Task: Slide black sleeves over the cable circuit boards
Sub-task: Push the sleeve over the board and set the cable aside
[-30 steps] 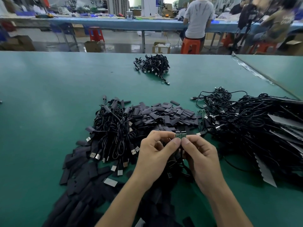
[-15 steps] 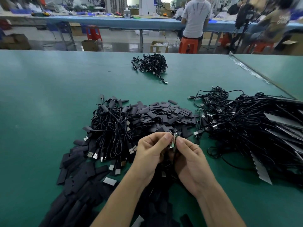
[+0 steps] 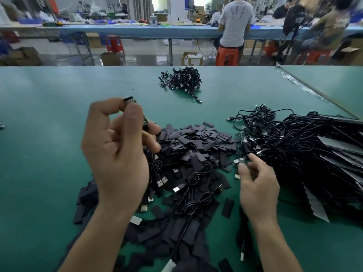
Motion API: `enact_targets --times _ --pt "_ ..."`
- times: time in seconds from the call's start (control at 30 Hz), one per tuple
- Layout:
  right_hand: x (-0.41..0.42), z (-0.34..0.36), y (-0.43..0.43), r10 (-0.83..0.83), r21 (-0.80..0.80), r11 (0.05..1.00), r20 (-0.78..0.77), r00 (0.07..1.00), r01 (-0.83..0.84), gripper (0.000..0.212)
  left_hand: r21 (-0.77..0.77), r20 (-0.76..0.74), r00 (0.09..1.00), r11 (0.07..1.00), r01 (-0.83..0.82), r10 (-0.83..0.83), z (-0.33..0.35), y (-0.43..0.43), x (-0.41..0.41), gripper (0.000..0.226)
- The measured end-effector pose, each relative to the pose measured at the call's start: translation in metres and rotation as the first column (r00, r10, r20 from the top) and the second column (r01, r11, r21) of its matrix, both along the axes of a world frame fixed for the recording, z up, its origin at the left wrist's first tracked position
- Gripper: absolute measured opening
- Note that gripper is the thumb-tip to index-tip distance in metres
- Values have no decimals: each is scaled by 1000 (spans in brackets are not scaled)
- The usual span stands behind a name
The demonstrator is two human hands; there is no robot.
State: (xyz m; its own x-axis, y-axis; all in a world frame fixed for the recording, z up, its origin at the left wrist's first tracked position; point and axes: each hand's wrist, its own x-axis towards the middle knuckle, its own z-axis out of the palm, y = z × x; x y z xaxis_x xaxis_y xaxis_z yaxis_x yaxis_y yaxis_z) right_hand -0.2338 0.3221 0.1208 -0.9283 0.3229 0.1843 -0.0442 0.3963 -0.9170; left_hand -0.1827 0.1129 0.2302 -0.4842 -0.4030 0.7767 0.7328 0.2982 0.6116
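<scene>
The left hand (image 3: 117, 154) is raised above the table (image 3: 49, 134), thumb and forefinger pinched shut on a cable end: a dark sleeve (image 3: 128, 99) shows at the fingertips with a bit of green circuit board (image 3: 145, 122) below the thumb, the cable hanging down behind the palm. A second ago both hands met low over the pile, pressing a bare green board between them; now they have parted, which suggests that piece is sleeved, or nearly, and on its way to being set aside. How far the sleeve covers the board cannot be told. The right hand (image 3: 257, 185) has moved toward the table's right side, fingers loosely spread and closing on the next board end (image 3: 240, 160) at the fringe of the big cable tangle (image 3: 304, 150); whether it grips it yet is unclear through the blur. Between the hands lies the heap of loose black sleeves (image 3: 196, 138), spilling toward the near edge among USB-tipped cables (image 3: 188, 185). A small bundle of cables (image 3: 182, 79) sits near the far edge, probably finished ones. Judging by the right-hand tangle, much of the batch remains
</scene>
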Motion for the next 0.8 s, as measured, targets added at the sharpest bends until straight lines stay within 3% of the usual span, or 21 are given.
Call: enact_targets --times 0.07,0.13,0.27,0.33,0.43,0.57,0.67,0.8 --pt "5 -1 -10 -7 260 966 -24 1000 13 51 -38 148 987 997 -64 69 -5 -9 -4 12" --pt "10 3 -19 -45 486 871 -71 996 74 51 -152 317 939 985 -87 132 -22 -13 -9 14" --pt "12 8 -22 38 657 754 -33 999 -7 38 -304 562 815 952 44 142 -63 -14 -19 23" --pt "11 9 -25 83 690 713 91 992 -124 34 -326 640 756 940 104 138 -83 -14 -22 30" --pt "6 11 -32 130 689 680 225 966 -252 44 -293 665 740 947 134 101 -104 -14 -24 35" --pt "-9 11 -49 201 669 685 206 958 -288 54 -136 687 725 989 56 53 -116 -11 -29 22" --pt "-19 6 -59 217 618 698 300 929 -362 57 -107 673 737 994 18 59 -119 -8 -33 24" --pt "-25 0 -60 239 569 749 246 939 -340 38 -127 665 743 992 14 75 -123 -8 -36 22"
